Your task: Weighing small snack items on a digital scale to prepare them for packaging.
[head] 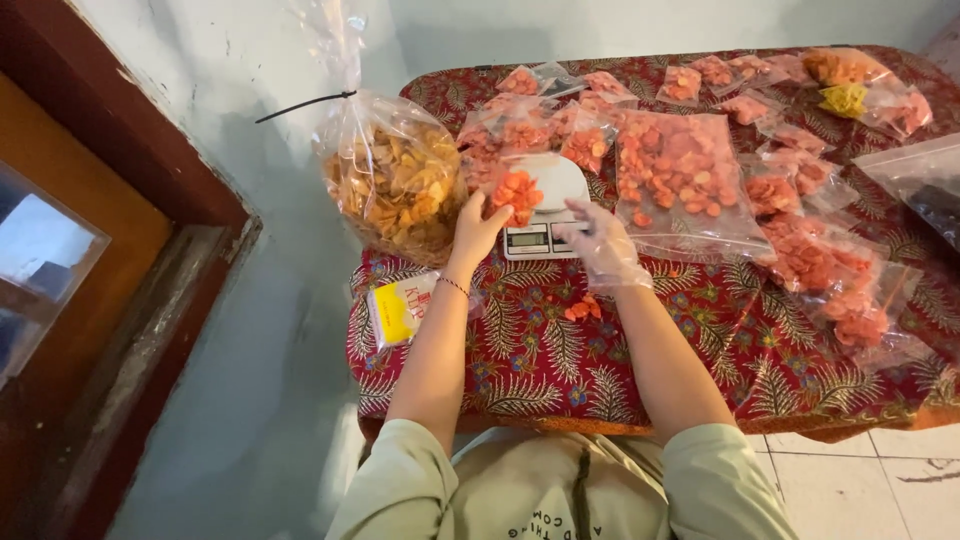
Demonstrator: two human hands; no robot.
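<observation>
A tied bag of yellow chips (392, 185) stands at the table's left edge, out of the way. Beside it the left hand (477, 228), fingers curled, steadies a small bag of orange crackers (516, 192) on the white kitchen scale (545, 208) for weighing. The gloved right hand (603, 246) hovers at the scale's right edge, fingers loosely spread. A large open bag of orange crackers (680, 180) lies rightward as supply.
</observation>
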